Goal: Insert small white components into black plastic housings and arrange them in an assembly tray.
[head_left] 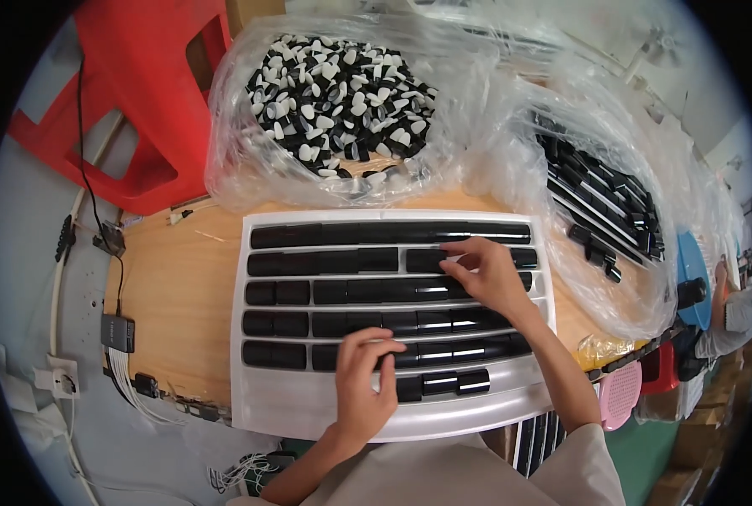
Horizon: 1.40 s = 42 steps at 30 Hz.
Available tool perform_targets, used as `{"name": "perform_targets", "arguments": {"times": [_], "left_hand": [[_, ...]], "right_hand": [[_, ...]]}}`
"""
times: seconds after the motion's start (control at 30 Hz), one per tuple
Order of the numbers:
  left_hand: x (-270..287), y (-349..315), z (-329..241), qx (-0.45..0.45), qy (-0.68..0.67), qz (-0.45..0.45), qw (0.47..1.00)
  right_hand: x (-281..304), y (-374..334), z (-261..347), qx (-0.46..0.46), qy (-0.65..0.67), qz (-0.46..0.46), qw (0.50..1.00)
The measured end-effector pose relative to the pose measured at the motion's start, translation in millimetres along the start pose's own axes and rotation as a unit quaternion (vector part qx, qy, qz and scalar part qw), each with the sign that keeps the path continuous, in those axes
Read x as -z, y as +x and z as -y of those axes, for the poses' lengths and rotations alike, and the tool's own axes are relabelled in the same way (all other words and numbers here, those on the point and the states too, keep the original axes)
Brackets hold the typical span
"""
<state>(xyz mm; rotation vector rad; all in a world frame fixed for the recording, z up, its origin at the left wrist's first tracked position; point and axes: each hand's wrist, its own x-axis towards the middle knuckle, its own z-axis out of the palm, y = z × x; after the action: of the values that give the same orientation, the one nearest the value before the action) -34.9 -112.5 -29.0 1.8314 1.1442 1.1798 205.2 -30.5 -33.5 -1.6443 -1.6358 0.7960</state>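
Although five rows of the white tray [254, 398] seem filled with black cylinders [277, 354], the lowest is part-filled; left hand [365, 390] is held fingers-parted; grip of right hand [492, 274] cannot be told.

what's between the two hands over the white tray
In the head view, rows of black cylinders lie between the left hand and right hand, on the white tray.

The person wears a plain, pale greyish-beige cloth garment [427, 472] with a matte look and soft creases. The right sleeve [585, 464], in matching pale cloth, is short and loose, leaving the right forearm [566, 379] bare. The left forearm [313, 471], left hand [365, 388] and slim-fingered right hand [490, 274] are also bare.
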Motion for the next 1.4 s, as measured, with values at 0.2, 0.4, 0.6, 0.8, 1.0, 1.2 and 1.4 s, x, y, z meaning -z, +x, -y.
{"name": "perform_targets", "arguments": {"times": [0.2, 0.4, 0.6, 0.8, 1.0, 1.2, 1.4], "left_hand": [[-3, 0, -17, -0.023, -0.007, 0.055, 0.998], [65, 49, -106, -0.332, 0.02, 0.14, 0.933], [68, 81, -155, -0.427, 0.165, 0.213, 0.863], [34, 86, -195, -0.435, 0.093, 0.378, 0.812], [-8, 130, -88, -0.225, 0.201, 0.224, 0.927], [22, 120, -11, -0.042, 0.121, 0.034, 0.991], [36, 94, 10, 0.169, -0.239, 0.003, 0.956]], "right_hand": [[-10, 3, 4, 0.154, -0.145, -0.073, 0.975], [70, -12, -26, 0.048, -0.277, 0.001, 0.96], [66, -27, -36, 0.117, -0.273, -0.064, 0.953], [53, -10, -16, 0.099, -0.104, -0.088, 0.986], [44, 11, 31, 0.004, 0.228, 0.024, 0.973], [23, 90, 43, 0.089, 0.154, 0.062, 0.982], [-34, 203, -14, 0.082, -0.399, -0.15, 0.901]]}}
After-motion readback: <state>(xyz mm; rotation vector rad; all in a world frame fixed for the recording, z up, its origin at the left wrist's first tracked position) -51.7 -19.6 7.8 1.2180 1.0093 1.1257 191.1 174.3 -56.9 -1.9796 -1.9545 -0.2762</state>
